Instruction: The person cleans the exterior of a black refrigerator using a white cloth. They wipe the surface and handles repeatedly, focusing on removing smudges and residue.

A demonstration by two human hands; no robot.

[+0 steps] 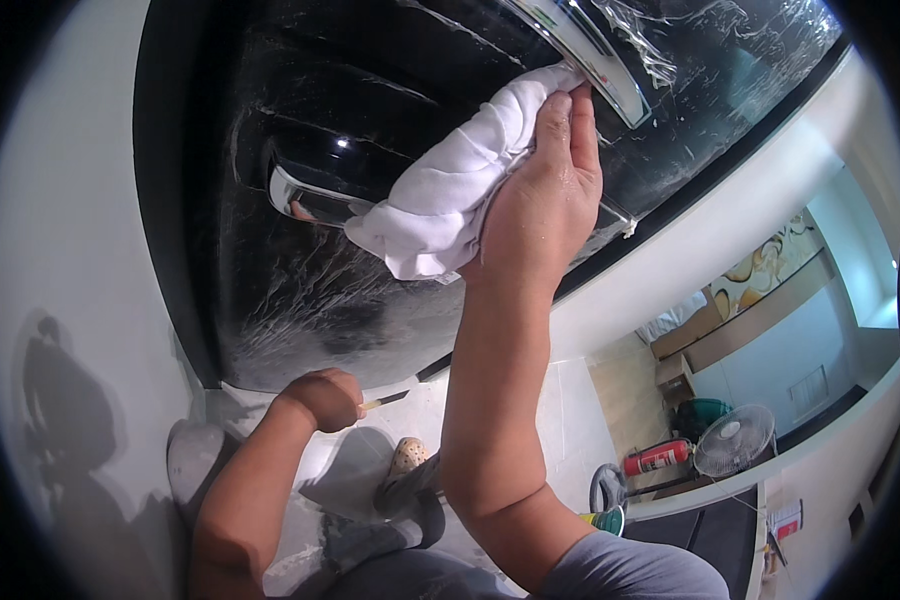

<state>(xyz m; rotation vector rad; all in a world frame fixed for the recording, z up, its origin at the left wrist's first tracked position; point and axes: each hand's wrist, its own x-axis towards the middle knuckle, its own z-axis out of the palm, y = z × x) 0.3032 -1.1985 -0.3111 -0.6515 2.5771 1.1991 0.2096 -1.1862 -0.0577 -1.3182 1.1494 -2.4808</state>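
My right hand (547,195) grips a bunched white cloth (450,180) and presses it up against a glossy black door panel (330,67). The cloth's upper end touches or nearly touches a long chrome bar handle (607,82). Its lower end covers part of a curved chrome lever or trim (304,195). Lower down, my left hand (326,401) is closed round the thin yellow handle of a small knife (385,400), its dark blade pointing right, away from the panel. Whitish streaks and wrinkled clear film (637,45) show on the panel.
A pale wall (67,225) carrying a shadow borders the panel on the left. One foot wears a beige clog (410,454) on the pale floor. To the right are a red fire extinguisher (656,456), a fan (735,441) and a green-and-yellow can (606,520).
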